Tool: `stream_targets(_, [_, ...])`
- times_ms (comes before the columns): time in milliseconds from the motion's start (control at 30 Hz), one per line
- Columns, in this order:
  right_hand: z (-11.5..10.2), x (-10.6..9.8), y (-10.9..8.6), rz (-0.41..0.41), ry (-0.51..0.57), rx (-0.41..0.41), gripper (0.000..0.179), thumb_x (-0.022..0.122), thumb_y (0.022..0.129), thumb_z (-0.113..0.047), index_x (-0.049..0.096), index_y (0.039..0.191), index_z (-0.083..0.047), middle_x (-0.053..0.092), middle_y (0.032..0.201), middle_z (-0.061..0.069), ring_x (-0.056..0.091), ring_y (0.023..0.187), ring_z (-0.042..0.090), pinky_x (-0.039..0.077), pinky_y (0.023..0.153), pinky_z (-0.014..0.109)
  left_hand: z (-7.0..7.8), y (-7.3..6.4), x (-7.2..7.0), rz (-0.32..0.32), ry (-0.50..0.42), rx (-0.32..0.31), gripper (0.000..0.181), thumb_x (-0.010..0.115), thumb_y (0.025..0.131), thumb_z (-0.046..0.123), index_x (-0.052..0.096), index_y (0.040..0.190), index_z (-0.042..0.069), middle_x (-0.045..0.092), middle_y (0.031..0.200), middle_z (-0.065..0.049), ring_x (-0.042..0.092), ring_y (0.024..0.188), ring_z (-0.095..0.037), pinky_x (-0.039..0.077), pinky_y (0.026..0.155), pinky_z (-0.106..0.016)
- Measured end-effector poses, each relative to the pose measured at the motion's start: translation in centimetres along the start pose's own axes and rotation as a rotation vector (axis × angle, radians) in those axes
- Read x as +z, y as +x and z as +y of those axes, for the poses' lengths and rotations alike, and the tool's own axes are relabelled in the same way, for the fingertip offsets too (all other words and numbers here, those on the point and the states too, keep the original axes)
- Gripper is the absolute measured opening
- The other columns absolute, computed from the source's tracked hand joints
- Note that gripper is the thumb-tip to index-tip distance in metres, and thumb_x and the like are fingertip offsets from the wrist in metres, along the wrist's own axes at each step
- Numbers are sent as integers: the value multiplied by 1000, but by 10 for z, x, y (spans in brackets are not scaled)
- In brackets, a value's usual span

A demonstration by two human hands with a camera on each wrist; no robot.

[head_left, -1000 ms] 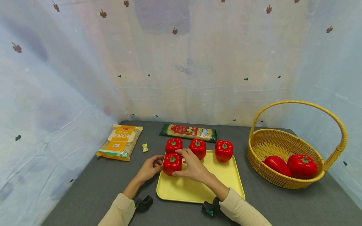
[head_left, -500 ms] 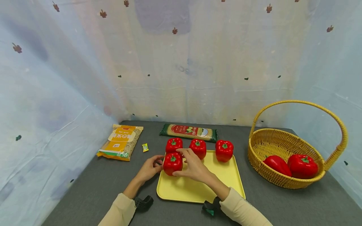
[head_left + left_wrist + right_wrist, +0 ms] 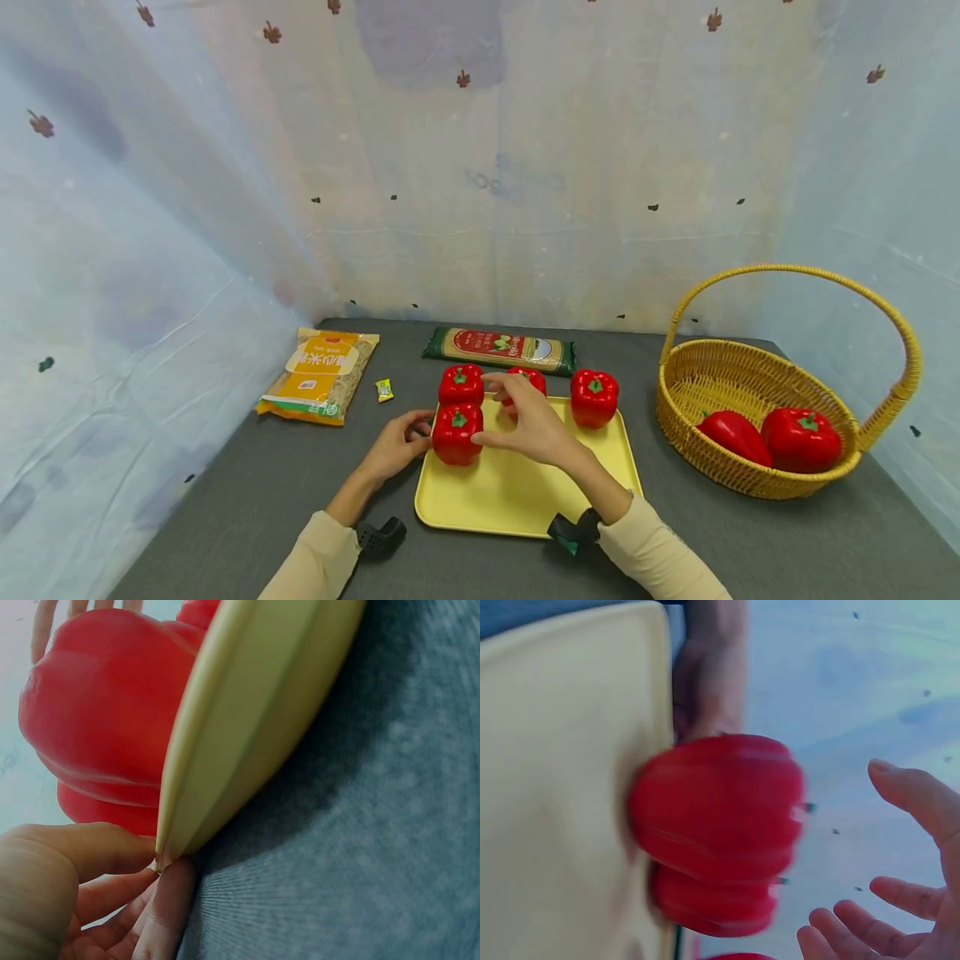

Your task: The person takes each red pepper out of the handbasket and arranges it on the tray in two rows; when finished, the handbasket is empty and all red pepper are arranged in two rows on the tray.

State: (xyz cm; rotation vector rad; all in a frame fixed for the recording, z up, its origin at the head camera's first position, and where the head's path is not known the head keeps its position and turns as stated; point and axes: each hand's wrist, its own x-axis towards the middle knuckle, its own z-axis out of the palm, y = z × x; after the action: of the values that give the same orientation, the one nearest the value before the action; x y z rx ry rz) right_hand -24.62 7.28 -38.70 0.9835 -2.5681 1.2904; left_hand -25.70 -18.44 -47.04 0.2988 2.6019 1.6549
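Note:
My left hand (image 3: 393, 446) is at the left side of a yellow tray (image 3: 525, 504). In the left wrist view its thumb and fingers pinch the tray's rim (image 3: 176, 817). A red bell pepper (image 3: 456, 446) stands on the tray just inside that edge, touching another bell pepper (image 3: 461, 385) behind it. Over the tray, my right hand (image 3: 534, 425) has its thumb and fingers spread. The right wrist view shows a gap between this hand (image 3: 946, 915) and the front-left pepper (image 3: 720, 802). Behind the fingers, a third pepper (image 3: 534, 378) is partly hidden; one more pepper (image 3: 594, 402) stands at the back right.
A yellow wicker basket (image 3: 675, 433) with a tall handle stands on the right, holding red peppers (image 3: 801, 440). Behind the tray lies a green-and-red packet (image 3: 498, 348). An orange food bag (image 3: 318, 379) and a small yellow wrapped piece (image 3: 384, 390) lie to the left.
My right hand has let go of the front-left pepper and moved up and to the right, its fingers spreading. The left hand stays at the tray's edge.

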Motion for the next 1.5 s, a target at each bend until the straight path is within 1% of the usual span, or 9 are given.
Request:
stream_targets(167, [-7, -22, -3, 49, -10, -4, 76, 79, 72, -37, 44, 136, -15, 53, 120, 0, 53, 108, 24, 48, 86, 43, 10, -4, -1, -13, 8, 26, 42, 61, 86, 0, 50, 126, -6, 57, 92, -10, 57, 72, -19, 50, 62, -29])
stream_targets(300, [-6, -47, -8, 89, -19, -35, 73, 79, 74, -35, 45, 135, -15, 54, 120, 4, 56, 105, 24, 47, 86, 44, -4, 3, 0, -6, 9, 8, 43, 63, 86, 2, 51, 127, -2, 57, 93, -9, 57, 72, -18, 50, 62, -28])
stream_targets(500, [11, -95, -23, 198, -116, -78, 55, 77, 77, -24, 54, 126, -13, 56, 117, 6, 58, 100, 18, 50, 82, 38, -4, 2, -1, -6, -4, -5, 43, 64, 85, 4, 53, 127, 1, 57, 93, -8, 58, 72, -16, 50, 62, -26])
stream_targets(667, [30, -138, -45, 279, -212, -26, 43, 74, 80, -18, 59, 119, -12, 58, 110, 4, 58, 96, 16, 49, 80, 24, -3, 2, 0, 6, -4, -21, 43, 64, 84, 2, 54, 126, 2, 57, 92, -8, 58, 73, -18, 51, 63, -27])
stream_targets(833, [54, -176, -70, 313, -206, 43, 40, 74, 81, -17, 60, 118, -11, 59, 109, 6, 59, 94, 18, 48, 77, 17, -3, 3, 1, 11, 0, -25, 43, 65, 84, 3, 54, 126, 2, 57, 92, -8, 57, 73, -17, 50, 63, -27])
stream_targets(967, [68, -203, -84, 259, -199, 117, 42, 70, 84, -19, 57, 122, -9, 57, 114, 7, 58, 99, 23, 46, 75, 14, -1, 2, 1, 22, 4, -37, 43, 66, 84, 4, 54, 126, 4, 57, 91, -7, 56, 73, -18, 49, 63, -27])
stream_targets(1200, [85, -239, -96, 121, -213, 292, 45, 62, 90, -28, 50, 129, -7, 56, 119, 11, 52, 96, -2, 46, 73, 19, -1, 1, 1, 19, 10, -34, 44, 66, 84, 4, 54, 126, 3, 57, 92, -7, 56, 73, -18, 49, 62, -27])
stream_targets(1367, [106, -255, -102, -31, -218, 316, 45, 58, 93, -28, 48, 130, -4, 54, 123, 18, 51, 97, -7, 47, 75, 23, -1, 1, 1, 17, 7, -32, 43, 65, 84, 4, 54, 126, 3, 57, 92, -7, 56, 73, -18, 49, 63, -27])
stream_targets(1500, [125, -259, -107, -96, -160, 338, 45, 55, 94, -25, 45, 131, -1, 50, 127, 22, 51, 98, -7, 48, 77, 25, -1, 1, 1, 15, 3, -28, 43, 65, 85, 3, 54, 127, 3, 57, 92, -7, 56, 73, -18, 50, 63, -27])
